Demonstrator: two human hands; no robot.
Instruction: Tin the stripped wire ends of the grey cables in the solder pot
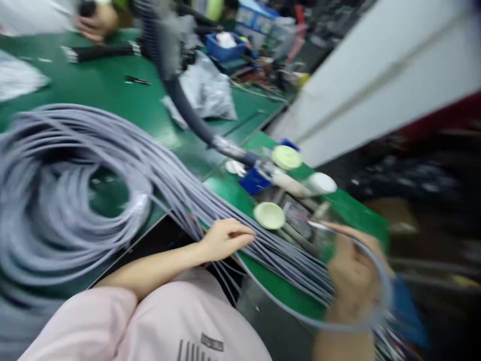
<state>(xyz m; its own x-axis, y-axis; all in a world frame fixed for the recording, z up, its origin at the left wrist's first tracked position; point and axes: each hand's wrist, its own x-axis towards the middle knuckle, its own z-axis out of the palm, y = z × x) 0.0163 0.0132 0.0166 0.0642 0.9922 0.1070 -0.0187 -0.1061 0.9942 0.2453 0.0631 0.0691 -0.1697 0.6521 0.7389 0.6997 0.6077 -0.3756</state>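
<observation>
A long bundle of thin grey cables crosses the bench. Over its near side lies my left hand, fingers curled and thumb close to them; what is inside, if anything, is hidden. At the right, blurred by motion, my right hand grips one grey cable near its end. That cable bows down in a loop around the hand, and its pale tip with fine reddish wire points left, over a small soldering fixture. Other cable ends with bare wires spread out below my right wrist.
A large cable coil lies at the left. A dark flexible hose arches down to the fixture, beside round pale green pads. Plastic bags, a blue bin and another person's hand are farther back.
</observation>
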